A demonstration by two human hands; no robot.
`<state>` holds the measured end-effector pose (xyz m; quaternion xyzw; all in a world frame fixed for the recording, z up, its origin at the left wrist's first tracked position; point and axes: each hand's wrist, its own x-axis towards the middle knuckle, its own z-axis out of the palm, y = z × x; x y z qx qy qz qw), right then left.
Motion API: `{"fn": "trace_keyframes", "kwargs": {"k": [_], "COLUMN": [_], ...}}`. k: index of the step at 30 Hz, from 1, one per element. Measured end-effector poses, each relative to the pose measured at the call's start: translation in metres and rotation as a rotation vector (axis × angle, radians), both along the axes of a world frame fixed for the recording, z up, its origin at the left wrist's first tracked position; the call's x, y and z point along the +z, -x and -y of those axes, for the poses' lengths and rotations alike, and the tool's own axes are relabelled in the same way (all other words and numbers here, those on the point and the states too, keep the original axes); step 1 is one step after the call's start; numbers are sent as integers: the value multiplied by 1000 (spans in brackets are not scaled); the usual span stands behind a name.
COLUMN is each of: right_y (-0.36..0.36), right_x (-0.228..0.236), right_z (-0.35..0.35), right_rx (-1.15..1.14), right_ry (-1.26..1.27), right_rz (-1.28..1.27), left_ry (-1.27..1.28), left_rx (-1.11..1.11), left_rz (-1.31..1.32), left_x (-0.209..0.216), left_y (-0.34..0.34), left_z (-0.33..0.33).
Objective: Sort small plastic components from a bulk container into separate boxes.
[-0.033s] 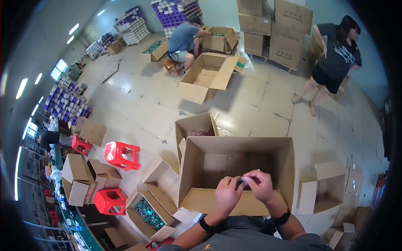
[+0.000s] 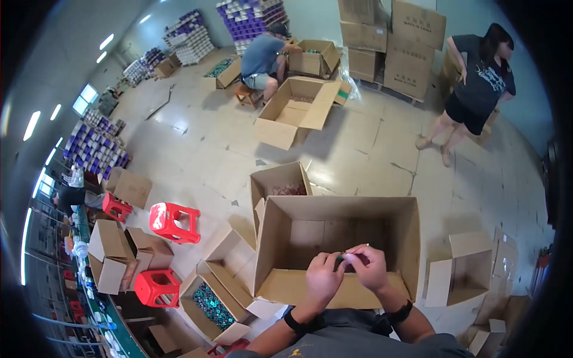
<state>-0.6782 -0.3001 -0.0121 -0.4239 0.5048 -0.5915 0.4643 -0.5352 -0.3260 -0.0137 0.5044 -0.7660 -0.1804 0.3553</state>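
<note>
Pinching what seems a green piece [image 2: 340, 258], left hand [image 2: 323, 278] and right hand [image 2: 371, 268] meet, with printed cartons [image 2: 409, 70] beyond.

Pale, shiny floor [image 2: 352, 155] filled the middle, with scattered dark marks. Light blue wall [image 2: 313, 21] ran across the top. Strip lights [image 2: 31, 126] and a bright window [image 2: 85, 99] showed upper left (lens bent everything there). Red plastic stools [image 2: 165, 219] stood left; low wooden stool [image 2: 245, 91], upper centre.
</note>
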Motion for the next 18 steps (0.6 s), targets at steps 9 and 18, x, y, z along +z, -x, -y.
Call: {"fn": "trace_keyframes", "kwargs": {"k": [9, 18], "right_y": [-39, -44], "right_x": [-21, -33], "right_z": [-3, -6], "right_rx": [-162, -230], "right_ry": [-1, -87], "right_rz": [-57, 141], "left_ry": [-83, -60], "left_rx": [132, 124], "left_rz": [42, 49], "left_x": [-12, -16], "left_y": [-17, -19], "left_z": [4, -1]}}
